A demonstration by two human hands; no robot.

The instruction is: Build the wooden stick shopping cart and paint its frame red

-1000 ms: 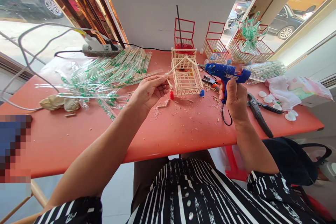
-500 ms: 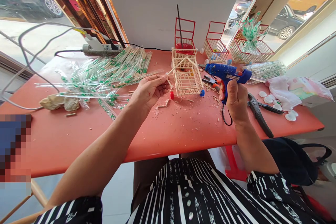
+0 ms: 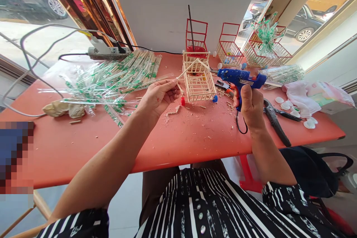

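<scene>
With our left hand [image 3: 160, 98] we are pinching a peaked piece of thin, pale wooden sticks [image 3: 189, 70] between thumb and fingers, beside and over a small basket of pale wooden sticks [image 3: 199, 99]. Our right hand [image 3: 250, 107] is wrapping around the handle of a blue plastic glue gun [image 3: 235, 76], its nozzle pointing left near the piece's right end — we cannot tell whether they are touching. Our hands are working apart, one on either side of the basket, which is standing on a red table [image 3: 192, 143]. A red plastic cap [image 3: 182, 100] is showing by its near left corner, a blue plastic cap [image 3: 215, 98] by the right. Green-printed, clear-wrapped wooden sticks [image 3: 136, 67] are lying heaped beyond our left hand — black-handled cutters [image 3: 275, 122] are resting beside our right.
</scene>
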